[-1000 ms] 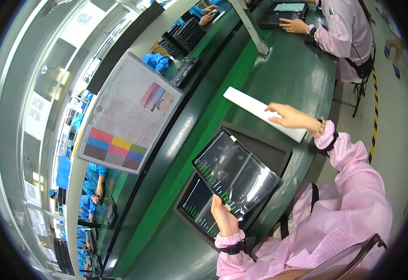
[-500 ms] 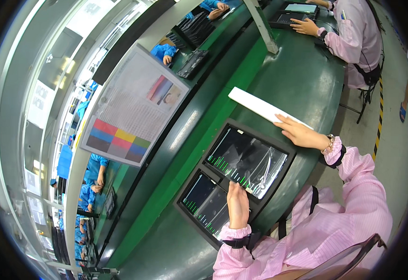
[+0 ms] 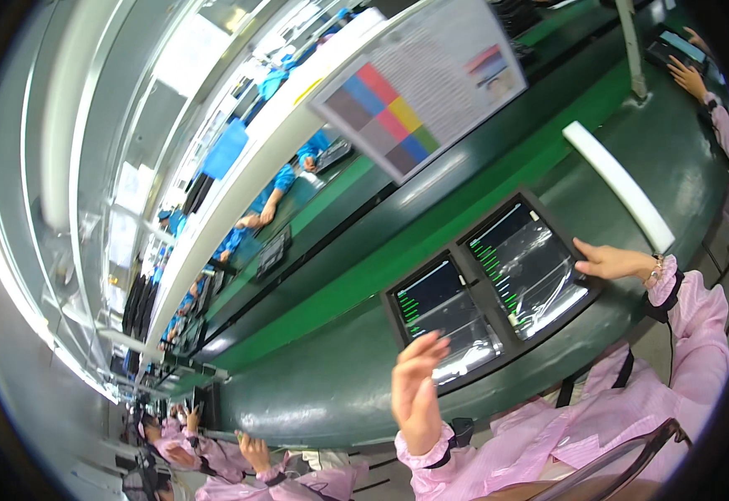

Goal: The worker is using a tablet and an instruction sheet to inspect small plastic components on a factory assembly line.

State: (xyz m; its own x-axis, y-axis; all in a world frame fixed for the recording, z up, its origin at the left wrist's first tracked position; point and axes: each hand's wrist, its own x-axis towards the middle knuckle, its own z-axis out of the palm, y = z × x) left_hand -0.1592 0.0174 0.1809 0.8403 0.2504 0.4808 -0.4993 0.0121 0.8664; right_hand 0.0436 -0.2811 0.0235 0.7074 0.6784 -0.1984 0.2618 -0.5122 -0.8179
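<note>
our left hand (image 3: 418, 388) is raised at the near left corner of the tray (image 3: 483, 294), fingers apart and loosely curled, gripping nothing; the fingertips overlap the edge of the left screen (image 3: 441, 305) in view, and we cannot tell whether they touch it. our right hand (image 3: 613, 260) is also free, thumb and fingers apart, pointing in at the tray's right edge, near or against it.

both screens lie face up in the tray, one in each recess, with rows of green bars showing. clear film, wrinkled and full of glare, covers part of the right screen (image 3: 521, 265).

we judge this to be a handling and checking step, with both screens seated and neither one held. the next move, we think, calls for a light touch at a screen's edge, without dragging the film.

farther out, a white bar (image 3: 619, 184) lies on the green tabletop (image 3: 306, 388) beyond our right hand, and a sheet (image 3: 431, 83) with colour patches hangs above the far side.
</note>
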